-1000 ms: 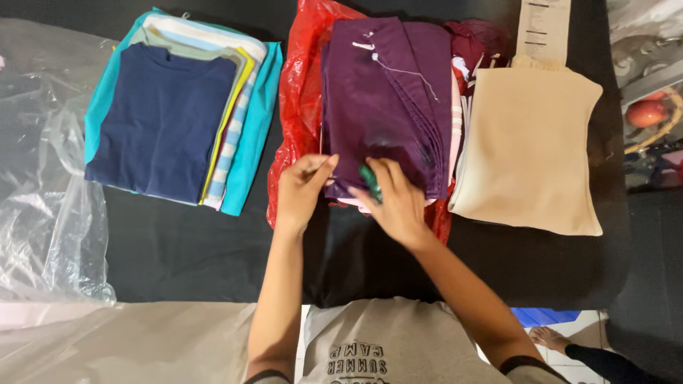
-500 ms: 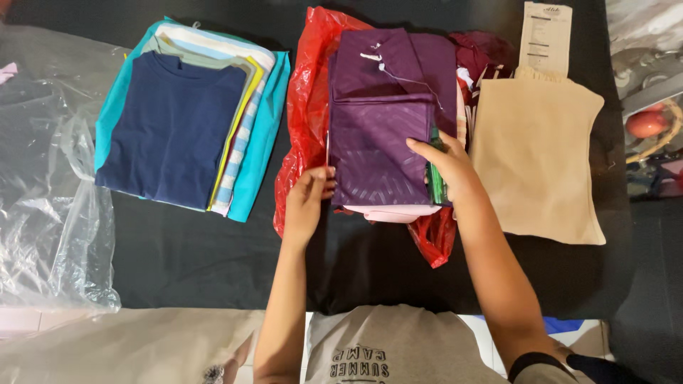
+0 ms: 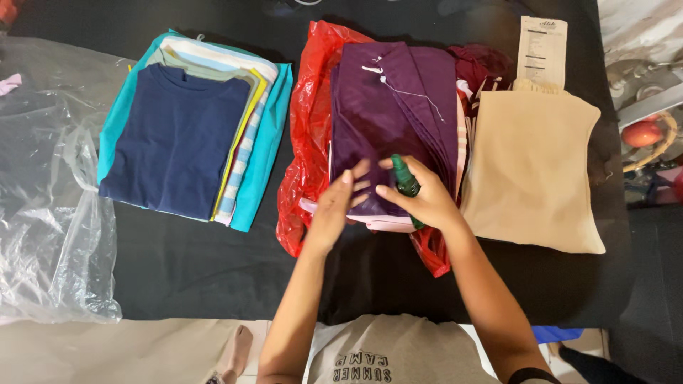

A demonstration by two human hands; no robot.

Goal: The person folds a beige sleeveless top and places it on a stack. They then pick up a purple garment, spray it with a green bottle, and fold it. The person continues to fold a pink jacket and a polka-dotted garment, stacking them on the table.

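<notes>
Both hands over the middle stack, near its front edge. My right hand [image 3: 420,195] grips a small green spray bottle [image 3: 405,181], fingers wrapped round its body, the cap end sticking up past my knuckles. The bottle sits over the near part of the folded purple cloth [image 3: 388,121]. My left hand [image 3: 334,206] is just beside it, holding nothing, fingers spread and slightly blurred, tips over the purple cloth's front edge; can't tell if they touch the cloth.

The purple cloth tops a stack lying on a red plastic bag [image 3: 309,135], which shows along the left side and pokes out at the front right corner. A pale pink layer peeks out under the purple at the near edge. A white thread trails across the purple top.

To the right, touching the stack, a flat beige cloth bag [image 3: 533,171]; a white paper slip [image 3: 542,51] lies at its far end. To the left, well apart, a second pile: a navy shirt [image 3: 174,139] on top, striped and yellow layers beneath, teal at the bottom. Farther left, a clear plastic sheet [image 3: 50,235], crumpled. Everything rests on a black table [image 3: 199,270].
</notes>
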